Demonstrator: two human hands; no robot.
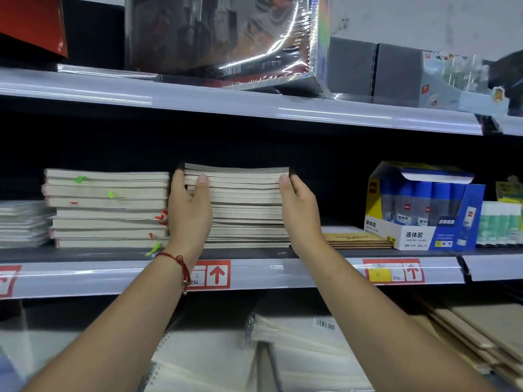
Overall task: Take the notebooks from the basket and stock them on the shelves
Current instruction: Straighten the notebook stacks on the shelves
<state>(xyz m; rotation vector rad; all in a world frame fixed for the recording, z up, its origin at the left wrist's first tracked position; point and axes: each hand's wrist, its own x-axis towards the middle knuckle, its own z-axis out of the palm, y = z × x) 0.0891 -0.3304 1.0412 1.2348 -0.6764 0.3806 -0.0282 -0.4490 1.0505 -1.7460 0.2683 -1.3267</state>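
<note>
At the far left of the frame I see a low pile of wrapped pads (pixel 24 222) on the middle shelf (pixel 254 274), then a stack of thick notebooks (pixel 109 207) with coloured tabs. My left hand (pixel 189 210) grips the left edge of the centre notebook stack (pixel 246 207), thumb across the page edges and fingers hidden behind; my right hand (pixel 298 210) clasps the right edge the same way. That stack sits on the shelf, so I judge this batch nearly placed and only needing squaring. The basket is out of view, so I cannot tell how many remain. Right of centre lie flat brown notebooks (pixel 358 239), then an open blue carton (pixel 421 205) holding liquid glue bottles.
</note>
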